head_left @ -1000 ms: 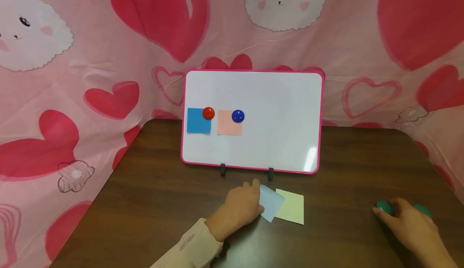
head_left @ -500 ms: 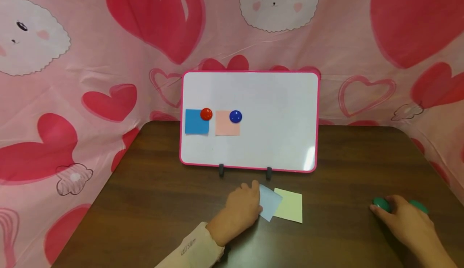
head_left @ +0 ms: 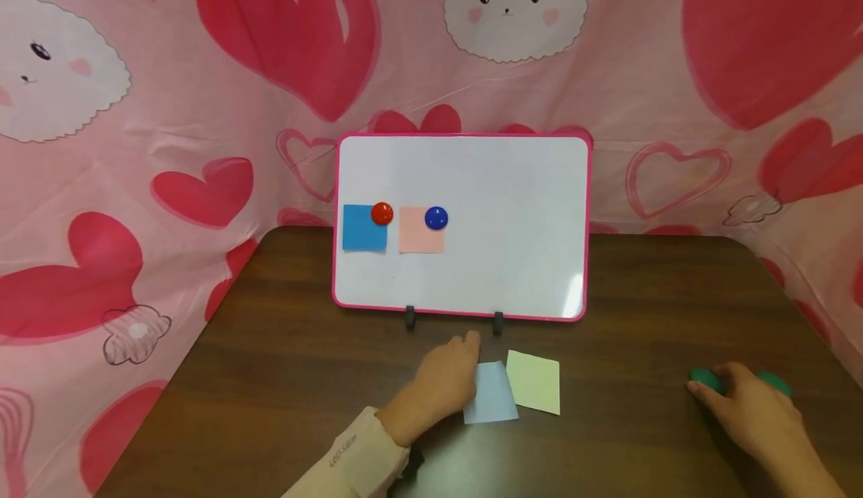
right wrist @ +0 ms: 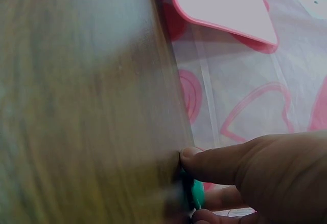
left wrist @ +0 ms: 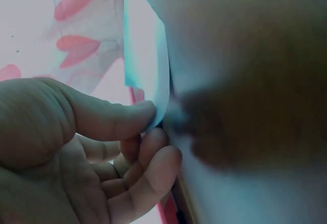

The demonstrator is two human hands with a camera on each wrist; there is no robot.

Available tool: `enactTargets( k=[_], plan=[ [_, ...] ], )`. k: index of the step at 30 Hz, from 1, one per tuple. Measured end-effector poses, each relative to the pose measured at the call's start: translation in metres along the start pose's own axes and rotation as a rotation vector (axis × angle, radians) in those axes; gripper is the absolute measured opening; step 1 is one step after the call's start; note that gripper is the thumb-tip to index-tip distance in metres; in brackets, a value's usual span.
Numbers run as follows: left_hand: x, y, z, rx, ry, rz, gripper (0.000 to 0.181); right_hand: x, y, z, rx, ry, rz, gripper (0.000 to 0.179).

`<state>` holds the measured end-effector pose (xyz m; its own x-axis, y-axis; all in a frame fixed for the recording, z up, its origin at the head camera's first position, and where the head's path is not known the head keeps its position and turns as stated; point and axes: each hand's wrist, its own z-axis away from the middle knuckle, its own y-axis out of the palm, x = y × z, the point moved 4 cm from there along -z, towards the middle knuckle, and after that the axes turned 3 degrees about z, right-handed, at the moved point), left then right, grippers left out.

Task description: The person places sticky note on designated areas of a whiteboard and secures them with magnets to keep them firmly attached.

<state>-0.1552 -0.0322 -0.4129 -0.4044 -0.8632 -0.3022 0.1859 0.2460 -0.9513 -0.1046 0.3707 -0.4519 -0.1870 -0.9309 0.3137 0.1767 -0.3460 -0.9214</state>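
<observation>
My left hand (head_left: pixel 438 382) pinches one edge of a light blue sticky note (head_left: pixel 492 393). In the left wrist view the note (left wrist: pixel 148 45) curves up from between the thumb and fingertips. Just right of it, a pale green sticky note (head_left: pixel 534 383) lies flat on the table. Far to the right, my right hand (head_left: pixel 762 412) holds a round green magnet (head_left: pixel 703 379) between thumb and fingers, low at the tabletop. The right wrist view shows that magnet (right wrist: pixel 198 193) partly hidden by the fingers. A second green magnet (head_left: pixel 775 383) peeks out behind the hand.
A pink-framed whiteboard (head_left: pixel 512 213) stands on small black feet (head_left: pixel 498 323). On it, a red magnet (head_left: pixel 382 213) overlaps a blue note (head_left: pixel 362 232), and a dark blue magnet (head_left: pixel 436 218) overlaps a pink note (head_left: pixel 414 236). Heart-printed cloth (head_left: pixel 607 93) hangs behind the brown table (head_left: pixel 270 348).
The light blue note has turned and slid slightly toward me, so it no longer overlaps the pale green note as it did. The right hand stays at the green magnet. The view shifts slightly.
</observation>
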Motion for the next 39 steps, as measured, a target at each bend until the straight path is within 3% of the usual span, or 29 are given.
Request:
enactTargets(
  k=[5, 13, 20, 29, 34, 39],
  plan=[
    [0.008, -0.01, -0.003, 0.003, 0.046, 0.08, 0.009, 0.0, -0.001, 0.0, 0.002, -0.01, -0.008, 0.078],
    [0.02, -0.038, -0.009, -0.048, 0.125, 0.229, 0.01, 0.001, -0.001, 0.0, 0.012, -0.014, -0.014, 0.079],
    [0.025, -0.059, -0.015, -0.06, 0.182, 0.299, 0.013, 0.003, -0.002, 0.0, -0.006, -0.007, -0.019, 0.078],
    [0.026, -0.075, -0.027, -0.056, 0.089, 0.477, 0.011, 0.006, -0.005, 0.002, -0.06, -0.006, -0.024, 0.067],
    [0.024, -0.082, -0.038, -0.118, 0.097, 0.606, 0.013, 0.007, -0.005, 0.003, -0.088, -0.013, -0.023, 0.065],
    [0.023, -0.086, -0.047, -0.14, 0.093, 0.723, 0.016, 0.005, -0.005, 0.002, -0.075, -0.014, -0.028, 0.068]
  ],
)
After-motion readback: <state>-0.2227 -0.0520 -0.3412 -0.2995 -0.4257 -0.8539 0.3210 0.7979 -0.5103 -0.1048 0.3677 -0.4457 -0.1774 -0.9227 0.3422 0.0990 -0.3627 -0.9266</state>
